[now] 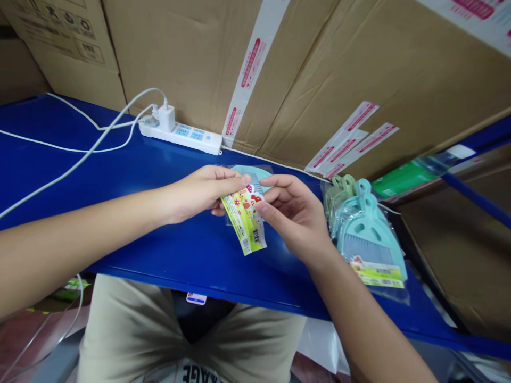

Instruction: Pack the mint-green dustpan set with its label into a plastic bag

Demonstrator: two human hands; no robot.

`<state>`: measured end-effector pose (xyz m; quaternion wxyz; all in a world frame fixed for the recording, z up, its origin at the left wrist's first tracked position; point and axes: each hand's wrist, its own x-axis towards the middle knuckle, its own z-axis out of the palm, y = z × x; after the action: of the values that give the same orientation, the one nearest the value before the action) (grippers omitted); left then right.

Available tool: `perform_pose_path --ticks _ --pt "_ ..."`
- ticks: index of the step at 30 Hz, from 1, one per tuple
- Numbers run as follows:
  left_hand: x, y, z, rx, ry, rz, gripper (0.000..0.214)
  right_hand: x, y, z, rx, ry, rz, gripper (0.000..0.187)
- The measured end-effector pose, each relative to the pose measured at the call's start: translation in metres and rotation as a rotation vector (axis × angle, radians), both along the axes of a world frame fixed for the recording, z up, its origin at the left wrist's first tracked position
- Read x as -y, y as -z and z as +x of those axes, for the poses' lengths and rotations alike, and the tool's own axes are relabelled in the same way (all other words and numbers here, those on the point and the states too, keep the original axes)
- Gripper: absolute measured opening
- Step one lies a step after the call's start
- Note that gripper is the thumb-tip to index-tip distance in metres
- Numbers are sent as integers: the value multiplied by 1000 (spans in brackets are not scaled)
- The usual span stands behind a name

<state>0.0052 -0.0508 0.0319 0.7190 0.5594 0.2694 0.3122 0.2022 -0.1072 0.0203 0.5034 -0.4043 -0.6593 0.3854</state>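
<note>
A person's left hand [199, 192] and right hand [295, 215] meet over a blue table [120, 175], both pinching a small packaged dustpan set [247, 205] between fingers and thumb. The left hand grips the pack's upper left edge; the right hand closes on its right side, fingertips on the printed paper label [244, 221], which hangs down toward the person. The pack is held just above the table, its pale teal pan partly hidden behind the fingers. It looks light and thin: stiff plastic inside a clear, slick wrapper that is likely to slide under a loose grip, while the paper label would bend or crease. The firmest hold is probably on the rigid rim of the pan through the wrapper, not on the label. Just beside the right wrist lies a pile of similar bagged dustpan sets [365, 234] in teal and pale green, handles pointing away from the person. Farther back, a white power strip [181, 133] with a charger [166, 116] plugged in rests against taped cardboard boxes [319, 69], its white cables [80, 154] trailing left across the table.
</note>
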Motion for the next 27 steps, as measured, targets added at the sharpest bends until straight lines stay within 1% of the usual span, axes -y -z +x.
perform_pose_path --ticks 3,5,8,12,15,17,18,19,20,21,22,23,25,26,27 --pt "-1 2 1 -2 -8 -33 40 -2 0 0 -14 -9 -2 42" --pt "-3 3 0 13 -33 -39 44 -3 0 1 -26 11 1 41" --pt "-6 3 -1 16 -60 -5 41 -6 2 4 -38 112 0 38" --pt "-4 4 1 -90 -53 129 23 -14 9 6 -99 240 -23 39" --pt "-2 6 4 -110 -68 167 23 -23 12 8 -130 278 -76 40" --pt "-3 6 5 -104 -106 158 24 -22 9 11 -112 317 -57 36" --pt "-4 6 4 -98 -131 149 23 -17 7 13 -69 317 -26 32" --pt "-6 6 3 -92 -159 141 23 -9 5 13 5 286 9 28" --pt "-9 5 2 -88 -184 133 24 4 5 11 105 212 38 25" --pt "-11 5 0 -85 -205 126 25 18 7 7 238 81 44 23" --pt "-14 4 -2 -82 -222 120 27 35 11 -1 375 -83 24 21" --pt "-16 4 -4 -82 -234 111 28 52 18 -12 429 -171 3 20" --pt "-20 3 -6 -79 -250 94 29 80 41 -47 505 -303 -39 20" --pt "-20 3 -7 -77 -255 90 28 89 56 -70 544 -368 -63 22" --pt "-21 3 -8 -76 -256 90 27 93 72 -94 584 -425 -90 19"
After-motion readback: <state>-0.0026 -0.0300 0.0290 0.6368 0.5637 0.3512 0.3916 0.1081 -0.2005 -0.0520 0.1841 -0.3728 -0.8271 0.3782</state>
